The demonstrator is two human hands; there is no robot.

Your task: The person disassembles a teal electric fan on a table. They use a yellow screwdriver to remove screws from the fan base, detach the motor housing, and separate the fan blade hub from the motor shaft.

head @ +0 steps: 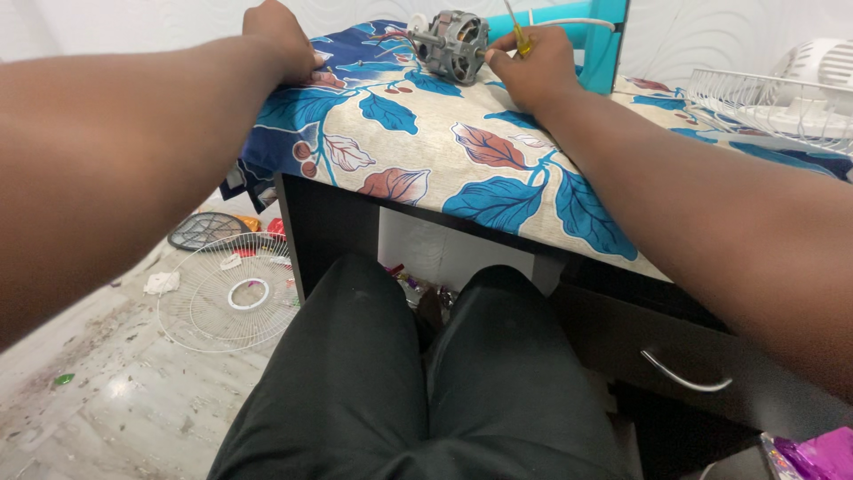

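A grey fan motor (455, 43) with a copper winding and a shaft lies on the leaf-patterned cloth (426, 151) over a dark desk. My right hand (533, 67) rests just right of the motor and grips a yellow-handled screwdriver (516, 37), its tip toward the motor. My left hand (283, 40) presses flat on the cloth at the desk's far left corner, left of the motor, holding nothing that I can see. My legs in dark trousers sit under the desk edge.
A white wire fan guard (233, 293) and a dark round grille (206, 231) lie on the dirty floor at left. Another white guard and fan body (782, 93) rest on the desk at right. A teal stand (604, 40) rises behind the motor. A drawer handle (684, 380) shows at lower right.
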